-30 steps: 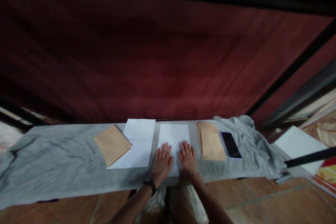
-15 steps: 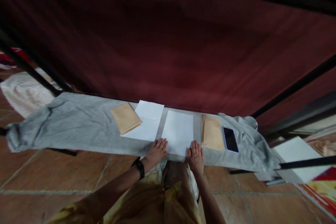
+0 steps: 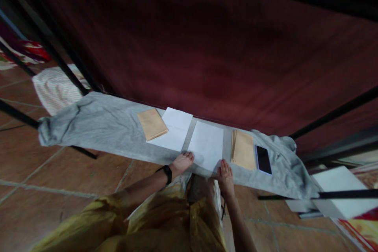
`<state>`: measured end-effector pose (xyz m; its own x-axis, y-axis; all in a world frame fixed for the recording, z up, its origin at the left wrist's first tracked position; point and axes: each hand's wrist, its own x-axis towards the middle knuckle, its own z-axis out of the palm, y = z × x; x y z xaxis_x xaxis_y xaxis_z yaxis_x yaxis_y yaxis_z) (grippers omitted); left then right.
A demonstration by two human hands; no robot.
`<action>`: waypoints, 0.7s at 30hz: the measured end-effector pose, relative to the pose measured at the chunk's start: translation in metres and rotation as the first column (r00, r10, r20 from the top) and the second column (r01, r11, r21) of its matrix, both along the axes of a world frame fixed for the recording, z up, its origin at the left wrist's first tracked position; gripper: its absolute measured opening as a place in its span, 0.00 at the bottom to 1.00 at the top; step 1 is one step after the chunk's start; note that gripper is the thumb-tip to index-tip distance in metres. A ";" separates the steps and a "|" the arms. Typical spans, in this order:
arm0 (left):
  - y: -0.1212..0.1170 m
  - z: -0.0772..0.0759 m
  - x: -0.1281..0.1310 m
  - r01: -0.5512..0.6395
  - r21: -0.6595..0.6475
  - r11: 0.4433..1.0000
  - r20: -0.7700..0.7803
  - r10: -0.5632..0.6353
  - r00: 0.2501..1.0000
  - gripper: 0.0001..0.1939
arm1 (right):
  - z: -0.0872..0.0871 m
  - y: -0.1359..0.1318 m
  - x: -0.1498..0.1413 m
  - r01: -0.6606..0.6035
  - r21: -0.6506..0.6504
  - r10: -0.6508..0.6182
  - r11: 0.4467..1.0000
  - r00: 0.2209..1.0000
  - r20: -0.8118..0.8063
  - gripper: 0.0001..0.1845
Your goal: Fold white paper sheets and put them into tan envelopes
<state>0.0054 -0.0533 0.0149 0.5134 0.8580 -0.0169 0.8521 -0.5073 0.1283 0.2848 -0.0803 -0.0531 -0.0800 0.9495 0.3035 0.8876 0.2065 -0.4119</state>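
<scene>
A white sheet of paper (image 3: 206, 141) lies in front of me on a grey cloth-covered bench. My left hand (image 3: 183, 161), with a black band on the wrist, is at its near left corner. The fingers of that hand are bent and close together on the paper's edge; the thumb is hard to see. At the near right corner, my right hand (image 3: 226, 175) rests with its fingers stretched out along the edge. Left of this sheet lies another white sheet (image 3: 177, 128), partly covered by a stack of brown envelopes (image 3: 152, 124). A second stack of brown envelopes (image 3: 243, 149) is right of my right hand.
A phone (image 3: 264, 160) lies right of the envelopes on the grey cloth (image 3: 97, 130). Dark red fabric (image 3: 206, 55) hangs behind the bench, with black bars (image 3: 333, 112) at the sides. Striped cloth (image 3: 57, 88) is at the left, a white board (image 3: 339, 185) at the right.
The view has turned and tilted slightly. My left hand's fingers, spread flat on the paper before, are now more bent at its corner. My right hand stays at the other corner.
</scene>
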 end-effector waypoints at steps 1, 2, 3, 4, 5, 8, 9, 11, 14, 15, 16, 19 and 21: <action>0.000 0.005 -0.004 0.005 -0.001 1.000 0.002 -0.005 1.000 0.24 | 0.000 0.001 0.004 -0.023 -0.010 0.023 1.000 0.998 -0.061 0.28; 0.000 0.011 -0.008 0.009 0.002 1.000 0.004 -0.009 1.000 0.24 | 0.001 0.002 0.009 -0.048 -0.021 0.045 0.999 0.991 -0.130 0.28; -0.002 0.017 -0.012 0.016 0.006 1.000 0.008 -0.016 1.000 0.24 | 0.003 0.003 0.014 -0.069 -0.032 0.061 0.997 0.978 -0.199 0.28; -0.005 0.023 -0.016 0.024 0.013 1.000 0.014 -0.024 1.000 0.23 | 0.004 0.003 0.019 -0.083 -0.041 0.069 0.996 0.962 -0.265 0.29; -0.010 0.028 -0.019 0.036 0.018 0.999 0.024 -0.036 0.999 0.24 | 0.006 0.002 0.023 -0.089 -0.046 0.069 0.995 0.944 -0.324 0.30; -0.025 0.041 -0.026 0.061 -0.001 0.998 0.153 -0.060 0.986 0.21 | 0.013 -0.004 0.027 -0.077 -0.035 0.054 0.996 0.898 -0.437 0.33; -0.030 0.045 -0.028 0.080 -0.010 0.997 0.202 -0.076 0.977 0.20 | 0.016 -0.005 0.026 -0.073 -0.028 0.052 0.997 0.888 -0.457 0.34; -0.037 0.051 -0.031 0.115 -0.025 0.993 0.293 -0.103 0.951 0.20 | 0.022 -0.007 0.022 -0.064 -0.019 0.047 0.998 0.873 -0.485 0.34; -0.037 0.060 -0.035 0.123 -0.068 0.990 0.431 -0.082 0.899 0.17 | 0.030 -0.003 0.018 -0.080 -0.012 0.063 0.997 0.859 -0.508 0.33; -0.033 0.062 -0.035 0.101 -0.095 0.990 0.486 -0.042 0.873 0.16 | 0.033 0.001 0.017 -0.105 -0.014 0.084 0.994 0.860 -0.503 0.31; -0.029 0.062 -0.035 0.063 -0.129 0.990 0.541 0.017 0.841 0.15 | 0.035 0.005 0.015 -0.132 -0.020 0.105 0.991 0.865 -0.490 0.27; -0.009 0.056 -0.032 -0.106 -0.253 0.962 0.676 0.254 0.691 0.15 | 0.039 0.019 0.010 -0.135 -0.088 0.089 0.987 0.911 -0.402 0.19; 0.006 0.044 -0.028 -0.209 -0.329 0.921 0.723 0.388 0.572 0.19 | 0.039 0.028 0.005 -0.036 -0.134 -0.010 0.990 0.945 -0.328 0.19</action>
